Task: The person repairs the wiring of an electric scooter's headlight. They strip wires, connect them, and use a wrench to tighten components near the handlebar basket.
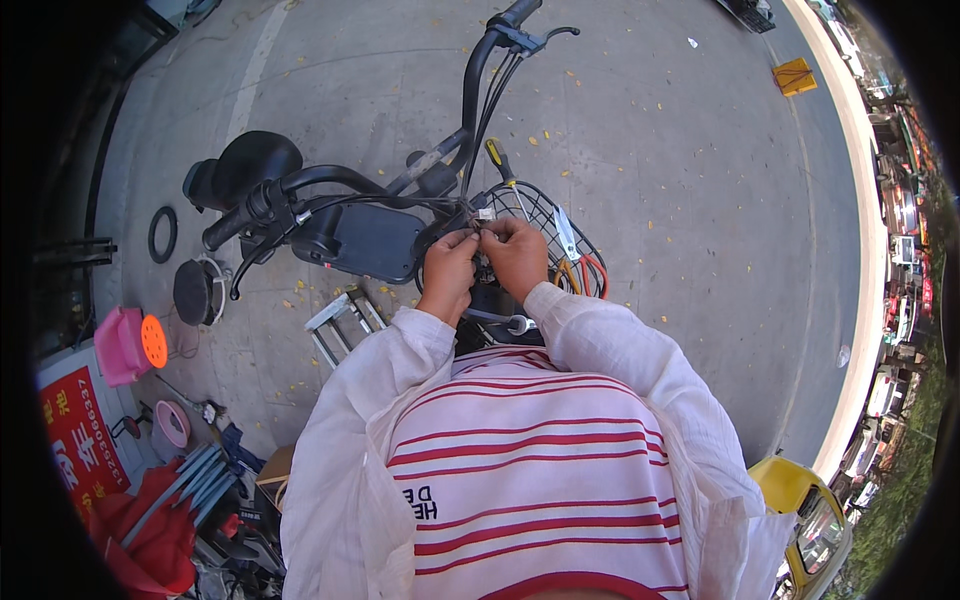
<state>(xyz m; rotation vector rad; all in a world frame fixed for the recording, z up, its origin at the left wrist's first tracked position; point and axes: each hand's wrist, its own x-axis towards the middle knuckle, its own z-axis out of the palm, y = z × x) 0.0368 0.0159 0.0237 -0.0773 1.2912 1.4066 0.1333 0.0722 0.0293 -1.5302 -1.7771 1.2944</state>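
Apparently, your left hand (450, 270) and right hand (517, 258) pinch closed on thin wiring (466, 192) near the handlebars' (335, 172) centre, beside a white connector (486, 214); which strand is hidden. Tugging hard could snap it; a bump could dislodge the scissors (566, 235).

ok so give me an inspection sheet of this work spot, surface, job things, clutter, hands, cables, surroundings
Surface: grey concrete pavement, scattered yellow leaves.
Job's things: black moped-style bike; white connector near the fingertips; scissors and yellow-black screwdriver at the wire basket.
Clutter: black tyre and pink bucket on the left.
Hands: left hand and right hand close together by the basket; grip details hidden.
Cables: black cables run from the farther brake lever toward the hands.
Surroundings: cars along the right edge; red sign at left.
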